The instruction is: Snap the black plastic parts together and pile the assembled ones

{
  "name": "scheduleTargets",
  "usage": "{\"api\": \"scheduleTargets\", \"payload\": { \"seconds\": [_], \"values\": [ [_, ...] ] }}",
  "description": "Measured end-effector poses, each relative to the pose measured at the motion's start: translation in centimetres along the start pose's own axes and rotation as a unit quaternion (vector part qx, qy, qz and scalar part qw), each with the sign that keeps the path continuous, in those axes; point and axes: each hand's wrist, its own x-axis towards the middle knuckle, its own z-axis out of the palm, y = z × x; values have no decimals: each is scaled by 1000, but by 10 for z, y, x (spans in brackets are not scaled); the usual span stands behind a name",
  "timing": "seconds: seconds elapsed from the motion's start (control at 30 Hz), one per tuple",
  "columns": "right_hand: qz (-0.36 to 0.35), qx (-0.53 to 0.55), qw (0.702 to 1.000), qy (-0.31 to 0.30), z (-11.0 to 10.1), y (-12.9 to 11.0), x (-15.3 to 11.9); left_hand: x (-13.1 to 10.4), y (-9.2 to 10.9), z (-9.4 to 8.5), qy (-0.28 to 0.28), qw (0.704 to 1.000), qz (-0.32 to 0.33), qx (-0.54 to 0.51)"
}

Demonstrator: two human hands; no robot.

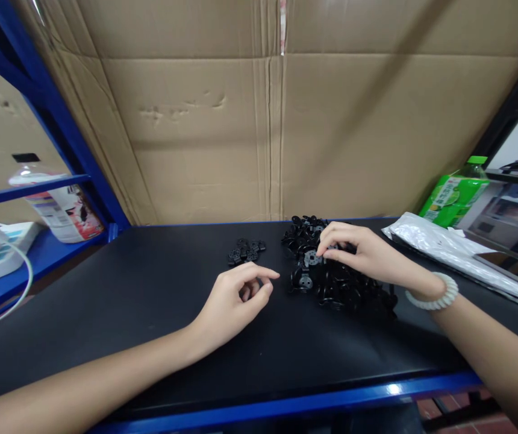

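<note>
A loose pile of small black plastic parts [338,289], with rounded, shiny pieces among them, lies right of the middle of the black tabletop. Over its near-left side, my right hand [353,250] has thumb and forefinger closed at the edge of a dark grey plastic part with holes [312,258]. My left hand [236,295] hovers left of the pile, fingers loosely curled, thumb and forefinger apart, nothing between them. Beyond it sits a smaller group of black plastic pieces [245,250]. The exact kind of these parts cannot be made out.
Cardboard sheets [196,138] wall off the back. On the right lie a white plastic bag [444,250] and a green-labelled bottle [455,193]. A blue shelf [55,253] at left holds a large bottle [62,208] and a white device with a cable [1,247].
</note>
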Motion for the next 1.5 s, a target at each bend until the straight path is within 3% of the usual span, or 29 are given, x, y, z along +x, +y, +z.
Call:
{"api": "scheduleTargets", "payload": {
  "seconds": [0.17, 0.3, 0.4, 0.6, 0.73, 0.83, 0.97, 1.03, 1.23, 1.33, 1.5],
  "values": [
    [83, 81, 990, 82, 4, -16, -2, 0, 4, 3, -14, 989, -73, -125],
    [113, 212, 963, 119, 27, -46, -8, -3, 10, 8, -46, 953, -140, -267],
    [106, 305, 942, 88, 43, -63, -13, -6, 15, 7, -43, 930, -138, -337],
    [183, 506, 841, 49, 65, -65, -16, -7, 17, 3, -3, 926, -86, -368],
    [222, 569, 791, 10, 77, -64, -16, -9, 16, 6, -44, 908, -95, -405],
    [253, 601, 758, -16, 81, -65, -17, -13, 18, 8, -53, 921, -120, -368],
    [261, 634, 727, -37, 81, -69, -19, -18, 22, 9, 7, 947, -106, -304],
    [252, 634, 730, -41, 81, -71, -20, -19, 24, 9, 34, 959, -86, -268],
    [244, 578, 779, -9, 81, -72, -19, -19, 25, 8, 66, 977, -48, -197],
    [236, 558, 795, 13, 78, -73, -19, -16, 24, 7, 61, 968, -101, -219],
    [218, 520, 825, 24, 78, -74, -21, -14, 23, 7, -12, 953, -165, -255]
  ]
}}
